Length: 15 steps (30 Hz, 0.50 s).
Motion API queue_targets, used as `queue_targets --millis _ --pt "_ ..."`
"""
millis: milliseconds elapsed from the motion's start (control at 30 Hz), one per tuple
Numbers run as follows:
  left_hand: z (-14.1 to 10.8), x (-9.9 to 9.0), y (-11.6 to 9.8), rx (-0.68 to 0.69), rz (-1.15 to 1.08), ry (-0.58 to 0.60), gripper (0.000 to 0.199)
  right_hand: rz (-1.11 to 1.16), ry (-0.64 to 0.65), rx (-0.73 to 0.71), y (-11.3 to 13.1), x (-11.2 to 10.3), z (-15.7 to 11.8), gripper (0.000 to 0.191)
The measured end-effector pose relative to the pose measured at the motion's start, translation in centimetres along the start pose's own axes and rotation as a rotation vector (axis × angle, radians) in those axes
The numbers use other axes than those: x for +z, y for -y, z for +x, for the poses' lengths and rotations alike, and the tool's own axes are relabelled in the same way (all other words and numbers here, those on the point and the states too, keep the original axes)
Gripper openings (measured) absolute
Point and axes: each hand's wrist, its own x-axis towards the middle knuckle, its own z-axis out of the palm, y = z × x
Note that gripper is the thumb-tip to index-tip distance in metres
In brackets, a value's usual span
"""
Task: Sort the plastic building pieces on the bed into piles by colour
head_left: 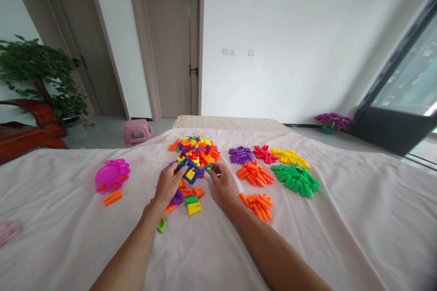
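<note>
My left hand (168,184) is closed on a blue square plastic frame (197,173), held tilted above the mixed pile. Between the thumb and fingers of my right hand (221,181) is a small teal triangular piece (208,169), close to the frame's right side. Behind both hands rises a mixed pile of plastic building pieces (201,148) in orange, yellow, purple, red and green. Nearer to me lie a loose yellow piece (194,208), a green piece (191,200) and a lime ring-shaped piece (161,224).
Sorted heaps lie to the right: purple pieces (241,154), red pieces (265,154), yellow pieces (291,157), green pieces (297,179) and two orange heaps (256,173). At left is a magenta scalloped plate (111,173) beside orange pieces (113,198). A pale cloth (341,236) covers the surface.
</note>
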Motion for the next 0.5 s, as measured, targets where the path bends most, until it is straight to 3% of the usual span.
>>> queue_targets --millis 233,500 --pt "-0.6 0.5 -0.9 -0.117 0.123 -0.054 0.043 0.086 0.0 0.045 1.0 -0.1 -0.2 0.032" --pt "-0.2 1.0 -0.2 -0.228 -0.044 -0.051 0.036 0.509 0.163 0.215 4.9 0.2 -0.8 0.036"
